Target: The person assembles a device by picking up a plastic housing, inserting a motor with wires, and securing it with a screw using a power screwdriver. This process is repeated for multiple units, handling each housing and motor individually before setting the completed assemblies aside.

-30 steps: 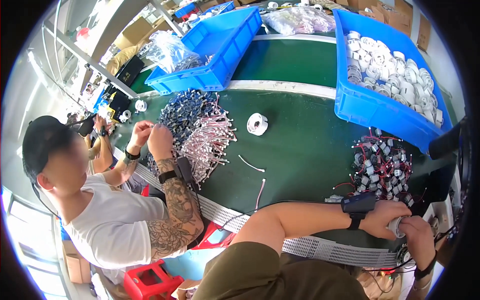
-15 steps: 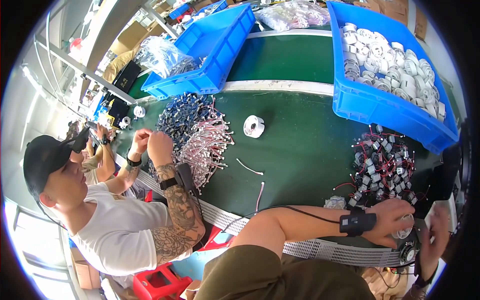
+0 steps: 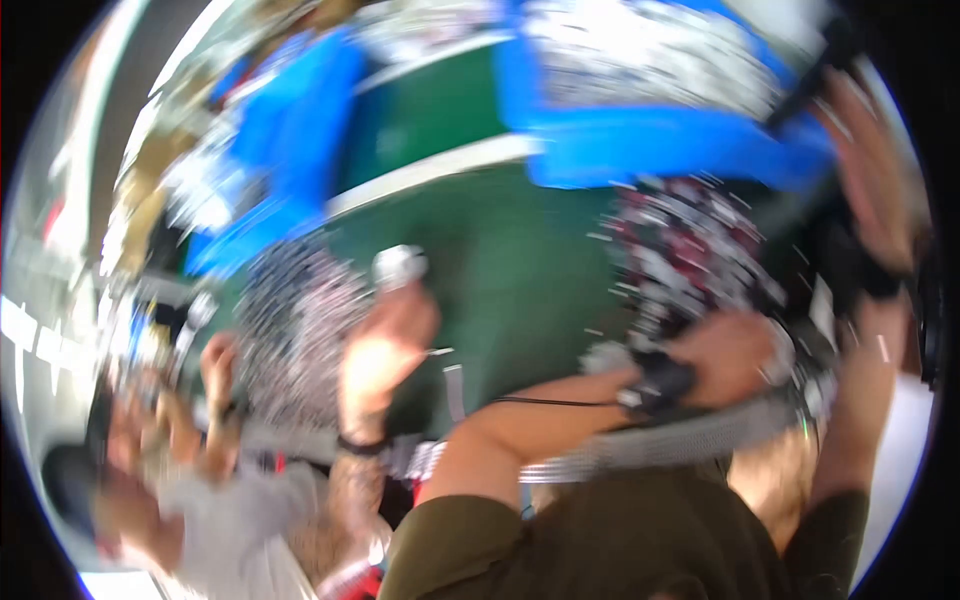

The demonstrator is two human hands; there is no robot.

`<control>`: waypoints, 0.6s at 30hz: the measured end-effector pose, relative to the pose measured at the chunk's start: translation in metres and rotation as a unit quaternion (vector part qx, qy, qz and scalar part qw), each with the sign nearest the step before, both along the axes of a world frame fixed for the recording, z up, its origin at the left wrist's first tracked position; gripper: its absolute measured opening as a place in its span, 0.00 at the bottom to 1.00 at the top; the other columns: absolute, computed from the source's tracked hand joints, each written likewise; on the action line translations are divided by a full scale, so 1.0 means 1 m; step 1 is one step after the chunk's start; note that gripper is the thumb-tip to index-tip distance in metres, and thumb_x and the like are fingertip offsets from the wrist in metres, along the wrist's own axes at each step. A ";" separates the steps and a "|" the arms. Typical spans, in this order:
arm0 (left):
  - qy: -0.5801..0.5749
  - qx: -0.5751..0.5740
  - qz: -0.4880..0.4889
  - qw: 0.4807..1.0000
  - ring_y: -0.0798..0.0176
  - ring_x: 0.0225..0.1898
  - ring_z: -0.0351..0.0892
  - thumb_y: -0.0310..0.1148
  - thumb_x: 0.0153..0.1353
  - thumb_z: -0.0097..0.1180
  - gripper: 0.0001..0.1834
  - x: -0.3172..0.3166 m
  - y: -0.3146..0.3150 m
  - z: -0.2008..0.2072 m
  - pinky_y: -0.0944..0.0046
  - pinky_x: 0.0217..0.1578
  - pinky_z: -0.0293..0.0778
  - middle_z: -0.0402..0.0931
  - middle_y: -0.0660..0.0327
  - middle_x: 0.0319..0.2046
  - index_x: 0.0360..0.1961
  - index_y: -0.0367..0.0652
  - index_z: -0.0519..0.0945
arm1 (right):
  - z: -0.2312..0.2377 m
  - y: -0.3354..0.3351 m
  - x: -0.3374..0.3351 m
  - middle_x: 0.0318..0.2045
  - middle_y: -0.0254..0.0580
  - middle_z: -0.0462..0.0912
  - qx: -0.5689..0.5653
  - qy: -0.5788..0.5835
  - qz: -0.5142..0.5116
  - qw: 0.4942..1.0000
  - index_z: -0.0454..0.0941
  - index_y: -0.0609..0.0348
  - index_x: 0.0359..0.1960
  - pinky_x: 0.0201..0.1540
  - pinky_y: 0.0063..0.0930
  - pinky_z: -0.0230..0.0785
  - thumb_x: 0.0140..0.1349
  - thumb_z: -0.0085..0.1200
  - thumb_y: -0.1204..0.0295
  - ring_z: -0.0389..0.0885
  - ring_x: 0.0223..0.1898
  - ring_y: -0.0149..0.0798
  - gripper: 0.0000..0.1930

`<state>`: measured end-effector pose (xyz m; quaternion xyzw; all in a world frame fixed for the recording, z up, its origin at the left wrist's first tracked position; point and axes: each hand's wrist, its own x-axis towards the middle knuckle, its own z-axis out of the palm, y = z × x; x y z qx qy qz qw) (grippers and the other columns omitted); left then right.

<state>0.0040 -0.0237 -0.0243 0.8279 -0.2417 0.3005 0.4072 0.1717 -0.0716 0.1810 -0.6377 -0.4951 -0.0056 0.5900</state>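
Note:
The whole view is smeared by motion. Near the front edge of the green table, my left hand (image 3: 735, 350) is closed round a white round plastic part (image 3: 782, 352), whose edge shows beyond the fingers. My right hand (image 3: 870, 170) is raised at the far right, beside the right end of a blue bin; blur hides what its fingers do. A dark elongated thing (image 3: 812, 75) is close to its fingertips, and I cannot tell whether they touch. Beyond my left hand lies a pile of small motors with red wires (image 3: 690, 250).
A blue bin (image 3: 640, 150) of white parts stands at the back right, another blue bin (image 3: 290, 130) at the back left. A co-worker's hand (image 3: 390, 335) reaches to a white round part (image 3: 400, 264) beside a heap of wired pieces (image 3: 310, 320) on the green table (image 3: 500, 260).
My right hand has risen from beside my left hand to the upper right. The view has swung, and the co-worker's hand has reached across to the white part on the table.

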 end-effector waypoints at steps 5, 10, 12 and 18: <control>-0.018 0.039 -0.001 0.999 0.47 0.45 0.74 0.28 0.42 0.65 0.19 -0.003 0.025 0.003 0.53 0.45 0.70 0.75 0.50 0.41 0.38 0.36 0.78 | -0.002 0.042 -0.008 0.38 0.41 0.77 -0.047 0.164 0.066 0.983 0.71 0.68 0.44 0.42 0.23 0.68 0.57 0.55 0.68 0.75 0.40 0.31 0.17; -0.035 0.050 -0.002 0.998 0.46 0.44 0.74 0.25 0.40 0.66 0.19 -0.004 0.026 0.001 0.51 0.45 0.71 0.74 0.51 0.42 0.37 0.35 0.79 | 0.007 0.053 -0.017 0.29 0.42 0.81 0.000 0.137 0.012 0.990 0.80 0.69 0.31 0.32 0.22 0.71 0.49 0.62 0.71 0.79 0.29 0.31 0.12; -0.040 0.060 -0.005 0.997 0.46 0.44 0.74 0.24 0.41 0.66 0.19 -0.003 0.021 0.002 0.50 0.46 0.71 0.74 0.52 0.42 0.38 0.35 0.78 | 0.005 0.010 0.012 0.31 0.41 0.82 0.101 -0.479 0.008 0.872 0.78 0.67 0.39 0.34 0.23 0.72 0.53 0.58 0.73 0.79 0.31 0.32 0.13; -0.007 0.044 0.012 0.999 0.44 0.47 0.73 0.22 0.43 0.64 0.18 -0.008 0.026 -0.004 0.52 0.48 0.71 0.73 0.50 0.45 0.38 0.34 0.78 | -0.009 -0.107 -0.052 0.24 0.36 0.78 0.122 0.131 -0.041 0.983 0.73 0.63 0.35 0.24 0.19 0.67 0.52 0.59 0.74 0.76 0.22 0.28 0.11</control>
